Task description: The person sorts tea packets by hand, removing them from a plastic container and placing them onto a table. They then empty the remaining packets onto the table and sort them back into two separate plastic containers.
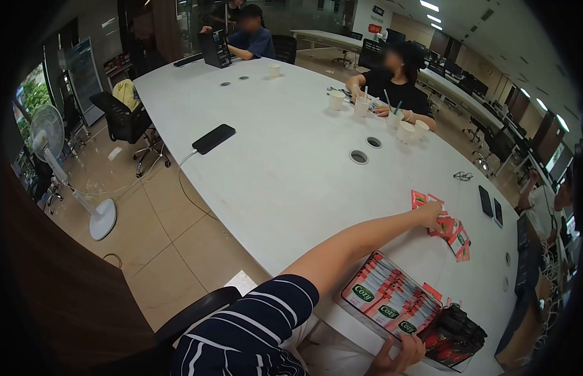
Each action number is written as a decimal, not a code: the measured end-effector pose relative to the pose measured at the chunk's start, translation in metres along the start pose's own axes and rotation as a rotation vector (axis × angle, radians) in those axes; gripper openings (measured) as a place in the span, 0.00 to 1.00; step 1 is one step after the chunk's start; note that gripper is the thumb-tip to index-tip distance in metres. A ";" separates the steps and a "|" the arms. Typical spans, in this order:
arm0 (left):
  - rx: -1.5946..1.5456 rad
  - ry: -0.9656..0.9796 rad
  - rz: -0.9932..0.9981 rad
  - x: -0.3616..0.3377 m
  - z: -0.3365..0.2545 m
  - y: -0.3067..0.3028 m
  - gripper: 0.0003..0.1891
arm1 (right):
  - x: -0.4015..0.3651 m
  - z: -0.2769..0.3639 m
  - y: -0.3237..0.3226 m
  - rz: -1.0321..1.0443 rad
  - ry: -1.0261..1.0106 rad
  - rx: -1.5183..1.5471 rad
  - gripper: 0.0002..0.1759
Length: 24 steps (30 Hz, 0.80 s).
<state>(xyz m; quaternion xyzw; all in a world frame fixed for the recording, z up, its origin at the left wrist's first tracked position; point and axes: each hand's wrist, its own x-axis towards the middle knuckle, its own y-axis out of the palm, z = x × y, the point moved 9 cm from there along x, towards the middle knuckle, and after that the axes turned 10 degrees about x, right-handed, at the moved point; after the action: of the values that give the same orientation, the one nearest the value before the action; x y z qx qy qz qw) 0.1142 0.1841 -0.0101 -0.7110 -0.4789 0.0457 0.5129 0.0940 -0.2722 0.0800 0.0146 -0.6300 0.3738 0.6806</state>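
Worn well behind the left fingers [440, 224]: short navy sleeve [249, 318], banded with white stripes. Bare from left fingers to elbow. Near the right fingers [417, 343]: pale legwear [336, 357].

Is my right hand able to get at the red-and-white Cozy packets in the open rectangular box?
Probably yes: your right hand is at the near edge of the box, and the packets look uncovered.

Looking forward and down from the wearer's head, in one wide view with dark, curved edges. Facing across a white table [273, 169], catching the left hand [432, 216] and right hand [401, 356] at close range, a black-clad seated person [398, 88] farther off.
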 end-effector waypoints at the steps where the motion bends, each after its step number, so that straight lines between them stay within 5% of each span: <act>1: 0.008 -0.009 0.029 0.003 0.003 0.007 0.31 | 0.001 0.001 0.000 0.004 -0.002 0.006 0.12; 4: 0.090 -0.072 0.158 0.007 0.006 0.020 0.34 | 0.002 0.000 -0.001 0.013 0.009 0.011 0.11; 7: 0.169 0.012 -0.092 -0.004 -0.007 0.003 0.37 | 0.002 0.001 -0.001 0.019 0.024 0.001 0.10; 10: 0.031 -0.188 0.164 -0.003 0.006 0.015 0.37 | -0.004 -0.003 0.002 0.039 0.029 -0.021 0.14; 15: -0.265 -0.154 -0.205 -0.030 -0.008 -0.046 0.27 | -0.021 -0.017 0.005 -0.017 0.066 -0.080 0.15; 16: -0.251 -0.087 -0.359 -0.044 -0.011 -0.068 0.25 | -0.020 -0.018 0.004 -0.007 0.072 -0.084 0.15; 20: -0.622 -0.173 -0.287 -0.135 -0.020 -0.162 0.17 | -0.021 -0.019 0.006 0.008 0.103 -0.068 0.13; 24: -0.645 -0.438 -0.387 -0.279 -0.017 -0.230 0.18 | -0.021 -0.021 0.005 -0.006 0.130 -0.103 0.16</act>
<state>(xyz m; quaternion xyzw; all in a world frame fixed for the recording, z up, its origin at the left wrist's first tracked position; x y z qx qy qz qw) -0.1727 -0.0271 0.0567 -0.7057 -0.6905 -0.0533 0.1499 0.1108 -0.2687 0.0556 -0.0431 -0.6027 0.3391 0.7211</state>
